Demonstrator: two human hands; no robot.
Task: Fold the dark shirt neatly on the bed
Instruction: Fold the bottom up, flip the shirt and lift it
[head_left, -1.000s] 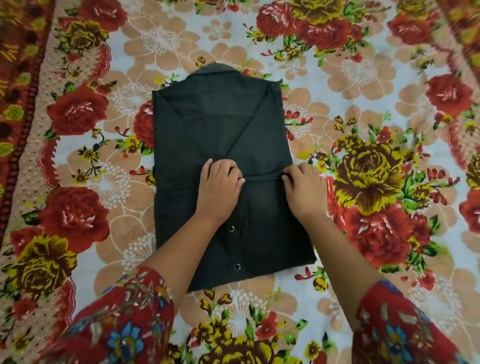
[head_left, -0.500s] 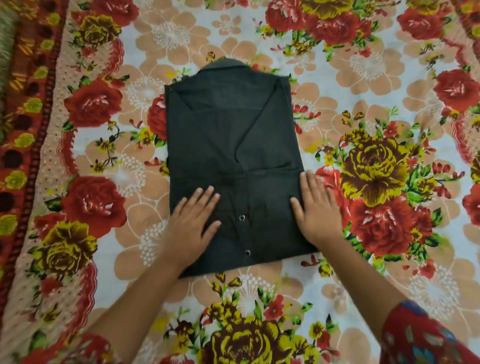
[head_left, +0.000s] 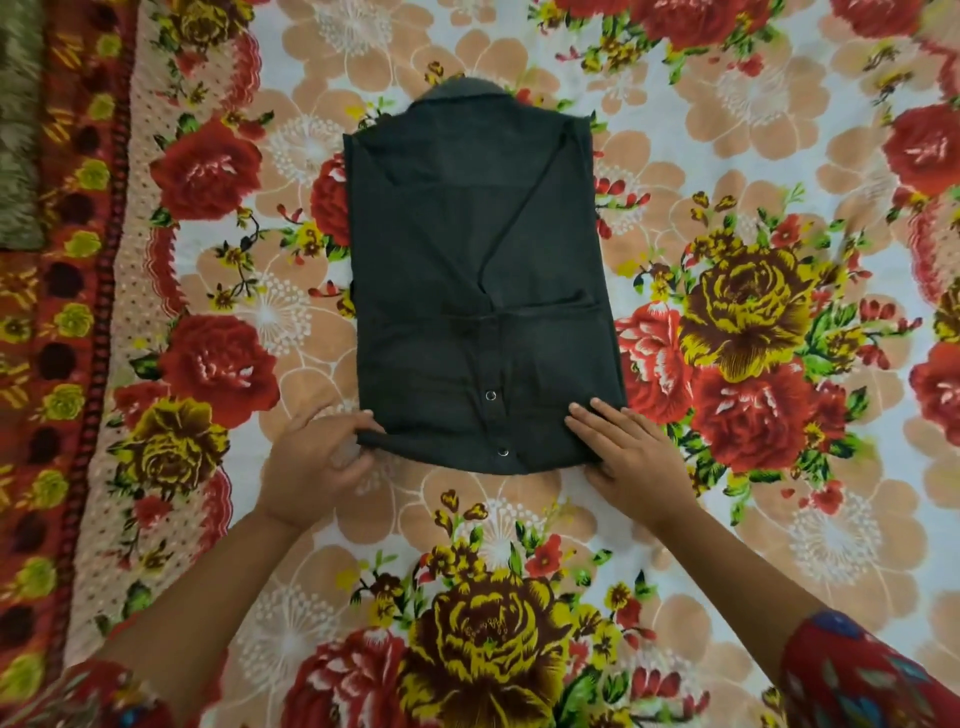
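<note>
Hands now lower — at shirt hem

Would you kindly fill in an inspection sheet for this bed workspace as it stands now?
Surface: red, yellow and peach floral bedsheet, lying flat.
Job's things: dark grey cloth shirt, folded into a rectangle, collar at the far end, two metal snaps showing near the hem.
Clutter: nothing seen.
Grippers: left hand pinches the shirt's near left corner; right hand lies with straight fingers on the near right corner.
Cables: nothing seen.
Surroundings: olive fuzzy textile at the far left edge; red patterned sleeves at the near corners.
</note>
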